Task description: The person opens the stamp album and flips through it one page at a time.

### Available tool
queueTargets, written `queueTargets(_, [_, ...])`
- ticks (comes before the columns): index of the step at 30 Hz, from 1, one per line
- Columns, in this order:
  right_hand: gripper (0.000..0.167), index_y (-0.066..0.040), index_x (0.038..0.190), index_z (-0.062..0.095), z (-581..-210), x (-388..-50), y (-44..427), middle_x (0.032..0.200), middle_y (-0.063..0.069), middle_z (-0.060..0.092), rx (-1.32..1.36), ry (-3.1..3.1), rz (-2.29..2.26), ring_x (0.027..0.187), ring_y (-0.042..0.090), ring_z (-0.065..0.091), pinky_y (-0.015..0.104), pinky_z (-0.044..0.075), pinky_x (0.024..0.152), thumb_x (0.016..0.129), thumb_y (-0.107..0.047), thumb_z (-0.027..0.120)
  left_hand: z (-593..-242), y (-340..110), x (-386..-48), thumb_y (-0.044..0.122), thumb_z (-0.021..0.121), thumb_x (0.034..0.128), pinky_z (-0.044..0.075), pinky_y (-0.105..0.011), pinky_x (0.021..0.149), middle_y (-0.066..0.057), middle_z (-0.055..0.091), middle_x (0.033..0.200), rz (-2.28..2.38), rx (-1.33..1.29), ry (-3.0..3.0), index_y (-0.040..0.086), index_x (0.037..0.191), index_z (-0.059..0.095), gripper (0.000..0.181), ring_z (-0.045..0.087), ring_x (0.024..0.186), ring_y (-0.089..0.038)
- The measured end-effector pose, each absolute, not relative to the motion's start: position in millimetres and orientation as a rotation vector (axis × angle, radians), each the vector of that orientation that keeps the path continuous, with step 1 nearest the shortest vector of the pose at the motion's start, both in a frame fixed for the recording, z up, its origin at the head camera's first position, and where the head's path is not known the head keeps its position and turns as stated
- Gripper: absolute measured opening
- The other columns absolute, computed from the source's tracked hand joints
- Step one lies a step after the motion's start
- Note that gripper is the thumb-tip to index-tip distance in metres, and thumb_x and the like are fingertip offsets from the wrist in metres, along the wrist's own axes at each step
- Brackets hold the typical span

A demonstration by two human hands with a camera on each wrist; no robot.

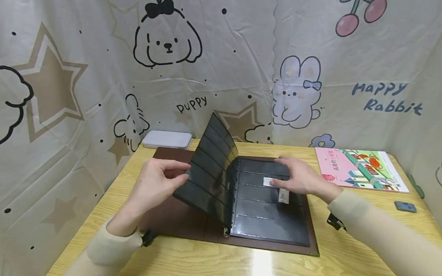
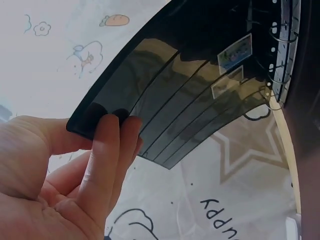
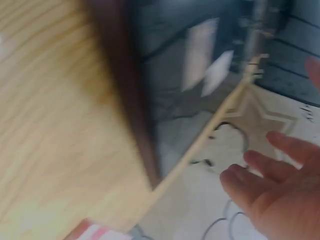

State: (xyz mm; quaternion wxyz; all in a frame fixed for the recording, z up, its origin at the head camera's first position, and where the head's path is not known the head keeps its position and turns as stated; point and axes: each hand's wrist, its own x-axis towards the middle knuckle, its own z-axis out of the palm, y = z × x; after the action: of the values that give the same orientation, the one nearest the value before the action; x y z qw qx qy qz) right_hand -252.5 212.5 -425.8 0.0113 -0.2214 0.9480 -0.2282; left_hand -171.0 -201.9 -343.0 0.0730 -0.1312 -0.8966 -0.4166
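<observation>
A ring-bound stamp album with a brown cover [image 1: 174, 221] lies unfolded on the table. My left hand [image 1: 153, 188] pinches the outer edge of a black strip-pocket page [image 1: 208, 166], which stands raised and tilted at the rings. In the left wrist view, thumb and fingers of the left hand [image 2: 95, 175] grip that page's corner. Over the right-hand page [image 1: 268, 229] is my right hand [image 1: 298, 176], fingers loosely extended, near two small stamp-like pieces, one white [image 1: 267, 182] and one pale [image 1: 283, 196]. The right wrist view is blurred; that hand [image 3: 280, 185] holds nothing there.
A pink illustrated book [image 1: 363, 170] lies at the back right, with a small dark-blue object [image 1: 405, 206] in front of it. A flat white case [image 1: 167, 139] sits at the back left. Printed curtain cloth [image 1: 225, 62] surrounds the wooden table [image 1: 198, 265].
</observation>
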Motion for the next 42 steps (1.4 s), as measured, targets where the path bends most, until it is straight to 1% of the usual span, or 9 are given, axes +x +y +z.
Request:
queueTargets(9, [0.116,0.005,0.166,0.048,-460,-254,227,0.177,0.038,0.035,-0.670,2.786,-0.445,0.164,0.060,0.037,0.073,0.037,0.131,0.085,-0.065,0.092,-339,-202,-169,0.003,0.084,0.0950,0.057,-0.023,0.063,-0.014,0.088,0.109,-1.373,-0.365,-2.652,0.008,0.117,0.089,0.024,0.074,0.078,-0.009])
queueTargets(15, [0.127,0.004,0.169,0.045,-464,-254,228,0.179,0.037,0.031,-0.667,2.762,-0.392,0.167,0.061,0.030,0.073,0.035,0.132,0.078,-0.067,0.097,-333,-207,-170,0.003,0.084,0.0944,0.057,-0.019,0.066,-0.015,0.088,0.108,-1.366,-0.330,-2.613,0.007,0.114,0.090,0.021,0.072,0.078,-0.003])
queueTargets(22, [0.131,0.004,0.170,0.042,-466,-255,230,0.180,0.037,0.029,-0.670,2.763,-0.390,0.167,0.061,0.030,0.073,0.034,0.132,0.076,-0.068,0.098,-338,-229,-177,0.005,0.084,0.0961,0.058,-0.020,0.067,-0.019,0.086,0.115,-1.371,-0.320,-2.678,0.003,0.124,0.086,0.028,0.071,0.081,-0.001])
queueTargets(25, [0.132,0.005,0.170,0.042,-468,-255,231,0.180,0.038,0.030,-0.672,2.770,-0.395,0.167,0.061,0.030,0.072,0.034,0.133,0.076,-0.068,0.099,-343,-241,-182,0.003,0.083,0.0965,0.059,-0.018,0.073,-0.022,0.084,0.124,-1.390,-0.308,-2.722,0.000,0.128,0.084,0.032,0.073,0.087,0.002])
queueTargets(28, [0.133,0.006,0.170,0.042,-469,-255,231,0.179,0.038,0.030,-0.676,2.774,-0.406,0.167,0.061,0.030,0.072,0.035,0.132,0.075,-0.068,0.099,-351,-254,-186,0.002,0.082,0.0965,0.059,-0.017,0.076,-0.026,0.081,0.133,-1.393,-0.285,-2.787,-0.004,0.132,0.081,0.036,0.075,0.092,-0.001])
queueTargets(30, [0.132,0.006,0.169,0.042,-469,-254,230,0.179,0.039,0.030,-0.679,2.778,-0.413,0.166,0.061,0.031,0.072,0.035,0.132,0.075,-0.067,0.100,-359,-262,-189,0.003,0.082,0.0966,0.059,-0.018,0.074,-0.027,0.080,0.134,-1.389,-0.264,-2.832,-0.006,0.135,0.078,0.039,0.074,0.091,-0.002])
queueTargets(34, [0.132,0.006,0.169,0.043,-468,-253,229,0.179,0.039,0.031,-0.681,2.782,-0.425,0.166,0.061,0.031,0.072,0.036,0.132,0.074,-0.065,0.101,-376,-275,-194,0.002,0.080,0.0962,0.055,-0.022,0.064,-0.023,0.084,0.119,-1.423,-0.194,-2.897,-0.009,0.139,0.074,0.045,0.068,0.074,-0.005])
queueTargets(37, [0.132,0.006,0.169,0.043,-468,-254,228,0.179,0.038,0.030,-0.678,2.781,-0.426,0.166,0.061,0.031,0.072,0.035,0.132,0.074,-0.065,0.101,-389,-283,-198,0.001,0.079,0.0964,0.054,-0.026,0.061,-0.019,0.084,0.114,-1.443,-0.150,-2.936,-0.009,0.141,0.073,0.047,0.064,0.068,-0.010])
queueTargets(42, [0.133,0.006,0.169,0.043,-471,-256,228,0.179,0.038,0.030,-0.671,2.781,-0.422,0.167,0.060,0.031,0.071,0.035,0.133,0.073,-0.066,0.101,-404,-290,-202,0.001,0.079,0.0964,0.058,-0.027,0.065,-0.024,0.081,0.128,-1.439,-0.088,-2.981,-0.007,0.141,0.074,0.046,0.066,0.073,-0.013])
